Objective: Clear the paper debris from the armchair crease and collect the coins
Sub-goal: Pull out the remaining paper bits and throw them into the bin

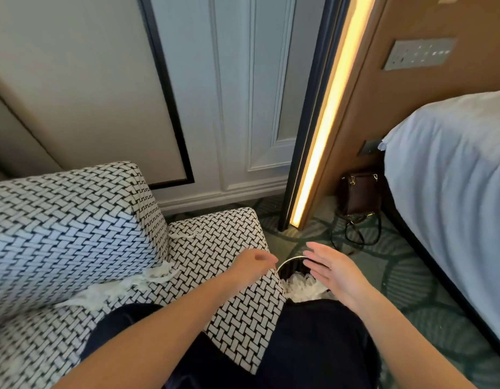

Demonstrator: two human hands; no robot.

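Observation:
White shredded paper debris lies along the crease of the black-and-white woven armchair, with a smaller tuft farther back. A dark round bin beside the chair holds a heap of white paper. My left hand hovers over the seat's right edge near the bin rim, fingers loosely curled, holding nothing I can see. Above the bin, my right hand is open with its fingers straight. No coins are visible.
A bed with white linen stands to the right. A brown handbag with a strap sits on the green patterned carpet by a lit wooden panel. My dark-clothed legs fill the lower middle.

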